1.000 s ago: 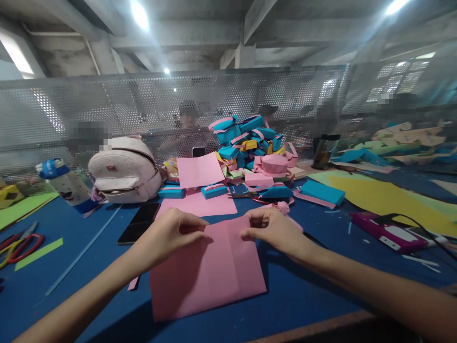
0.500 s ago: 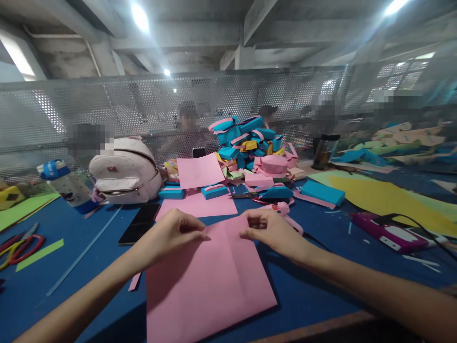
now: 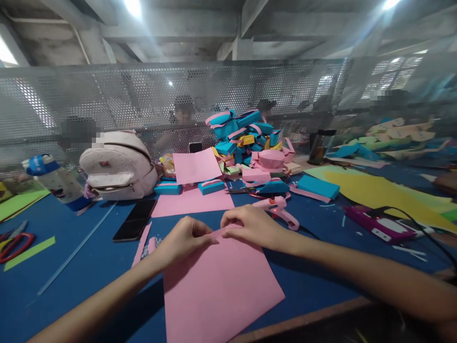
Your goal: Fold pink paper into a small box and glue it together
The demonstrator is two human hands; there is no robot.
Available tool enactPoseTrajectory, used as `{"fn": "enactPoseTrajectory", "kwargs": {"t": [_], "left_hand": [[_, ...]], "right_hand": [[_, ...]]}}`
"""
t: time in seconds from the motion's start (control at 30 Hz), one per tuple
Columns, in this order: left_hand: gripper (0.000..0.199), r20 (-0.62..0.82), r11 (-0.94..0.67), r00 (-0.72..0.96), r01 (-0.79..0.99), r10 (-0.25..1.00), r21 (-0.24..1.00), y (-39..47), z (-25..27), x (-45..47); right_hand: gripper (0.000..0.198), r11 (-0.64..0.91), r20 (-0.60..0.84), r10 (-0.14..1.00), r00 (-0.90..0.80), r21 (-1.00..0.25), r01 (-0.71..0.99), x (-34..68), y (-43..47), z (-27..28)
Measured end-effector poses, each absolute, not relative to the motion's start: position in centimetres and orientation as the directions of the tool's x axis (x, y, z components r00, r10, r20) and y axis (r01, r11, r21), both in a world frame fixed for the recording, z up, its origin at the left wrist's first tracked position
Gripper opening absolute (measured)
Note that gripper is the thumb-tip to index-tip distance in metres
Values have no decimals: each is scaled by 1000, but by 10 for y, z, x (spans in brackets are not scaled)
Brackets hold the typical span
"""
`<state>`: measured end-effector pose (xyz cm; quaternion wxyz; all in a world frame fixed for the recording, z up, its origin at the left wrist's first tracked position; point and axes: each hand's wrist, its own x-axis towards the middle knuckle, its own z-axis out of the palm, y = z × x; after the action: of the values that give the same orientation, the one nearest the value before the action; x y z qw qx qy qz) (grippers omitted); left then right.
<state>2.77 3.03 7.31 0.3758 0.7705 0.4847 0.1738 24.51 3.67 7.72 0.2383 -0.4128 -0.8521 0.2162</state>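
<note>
A large sheet of pink paper (image 3: 224,286) lies before me, its near end reaching the table's front edge. My left hand (image 3: 193,240) pinches its far edge between thumb and fingers. Close beside it, my right hand (image 3: 246,226) grips the same edge, thumb toward me; the two thumbs almost meet. Part of that far edge is hidden behind my fingers. Just beyond my right hand lies a pink glue gun (image 3: 280,209). More pink paper (image 3: 193,204) lies flat past my hands, and a pink strip (image 3: 142,243) sits left of my left wrist.
A heap of blue, pink and yellow folded paper pieces (image 3: 246,143) rises at the back. Left are a phone (image 3: 135,221), a white backpack (image 3: 117,166), a bottle (image 3: 57,183) and red-handled scissors (image 3: 19,245). Right are a purple power strip (image 3: 380,226) and yellow sheets (image 3: 385,195).
My right hand has slid left along the paper's far edge, closer to my left hand. The sheet has shifted slightly right in view, and the glue gun shows more fully.
</note>
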Motion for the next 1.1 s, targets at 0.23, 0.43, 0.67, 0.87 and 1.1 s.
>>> {"fn": "enactPoseTrajectory", "kwargs": {"t": [0.23, 0.43, 0.67, 0.87, 1.1], "left_hand": [[41, -121, -186, 399, 648, 909, 739, 34, 56, 0], [34, -90, -163, 321, 677, 943, 718, 38, 55, -15], [34, -76, -237, 366, 735, 928, 636, 56, 47, -10], [23, 31, -505, 510, 838, 859, 205, 54, 45, -3], [20, 281, -622, 757, 648, 589, -440, 31, 34, 2]], "right_hand": [[5, 644, 236, 763, -602, -352, 679, 250, 46, 67], [10, 698, 296, 682, -669, 9, 716, 247, 54, 53], [13, 758, 378, 468, -799, 294, 583, 223, 52, 29], [17, 848, 304, 366, -879, 280, 450, 217, 49, 4], [16, 844, 269, 375, -887, 296, 446, 218, 47, 4]]}}
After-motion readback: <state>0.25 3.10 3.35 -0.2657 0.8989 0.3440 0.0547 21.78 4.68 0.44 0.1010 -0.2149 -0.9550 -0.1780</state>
